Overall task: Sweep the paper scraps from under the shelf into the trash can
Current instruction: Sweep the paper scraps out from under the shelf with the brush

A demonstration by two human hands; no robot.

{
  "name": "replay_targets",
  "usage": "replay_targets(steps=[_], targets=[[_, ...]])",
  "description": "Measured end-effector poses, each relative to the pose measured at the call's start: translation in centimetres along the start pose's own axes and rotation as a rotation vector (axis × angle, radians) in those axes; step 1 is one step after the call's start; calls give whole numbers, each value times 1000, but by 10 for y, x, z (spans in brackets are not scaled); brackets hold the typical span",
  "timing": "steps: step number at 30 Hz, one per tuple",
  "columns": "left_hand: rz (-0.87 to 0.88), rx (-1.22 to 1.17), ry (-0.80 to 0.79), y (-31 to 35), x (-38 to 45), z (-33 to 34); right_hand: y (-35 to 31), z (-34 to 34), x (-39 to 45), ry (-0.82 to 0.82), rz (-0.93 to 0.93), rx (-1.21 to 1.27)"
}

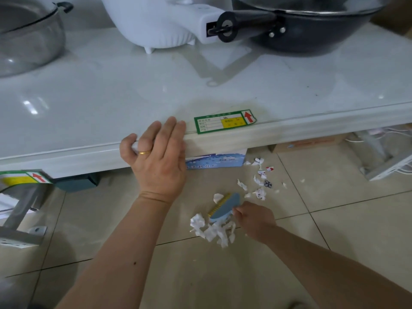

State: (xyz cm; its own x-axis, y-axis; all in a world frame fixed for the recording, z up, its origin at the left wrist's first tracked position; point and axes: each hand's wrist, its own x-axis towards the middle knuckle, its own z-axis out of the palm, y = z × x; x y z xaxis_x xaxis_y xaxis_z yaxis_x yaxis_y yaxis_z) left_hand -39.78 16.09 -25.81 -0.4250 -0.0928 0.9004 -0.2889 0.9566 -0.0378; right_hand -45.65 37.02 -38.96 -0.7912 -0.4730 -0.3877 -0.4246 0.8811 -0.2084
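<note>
My left hand (156,159) grips the front edge of the white shelf (289,128), thumb under the lip and fingers flat on top. Low on the tiled floor, my right hand (254,219) holds a small blue brush (225,208) with yellow bristles. A heap of white paper scraps (211,230) lies just below and left of the brush. More small scraps (260,184), some printed, are scattered on the tiles beyond the brush, near the shelf's edge. No trash can is visible.
On the shelf stand a steel pot (29,36), a white cooker (160,21) and a dark wok (307,25). Under the shelf are a blue-and-white box (216,162), a cardboard box (312,144), a white wire rack (388,161) and a grey metal leg (20,210).
</note>
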Motion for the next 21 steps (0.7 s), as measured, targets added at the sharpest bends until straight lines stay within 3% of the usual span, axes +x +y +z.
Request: replay_targets(steps=[7, 12, 17, 21], targets=[[-179, -15, 2, 22, 6, 2, 19, -40, 5, 278, 103, 59], [-132, 11, 59, 17, 1, 11, 36, -54, 38, 401, 324, 177], [-94, 4, 88, 14, -3, 14, 50, -60, 61, 442, 402, 253], [-79, -67, 117, 12, -2, 16, 51, -58, 82, 384, 407, 280]])
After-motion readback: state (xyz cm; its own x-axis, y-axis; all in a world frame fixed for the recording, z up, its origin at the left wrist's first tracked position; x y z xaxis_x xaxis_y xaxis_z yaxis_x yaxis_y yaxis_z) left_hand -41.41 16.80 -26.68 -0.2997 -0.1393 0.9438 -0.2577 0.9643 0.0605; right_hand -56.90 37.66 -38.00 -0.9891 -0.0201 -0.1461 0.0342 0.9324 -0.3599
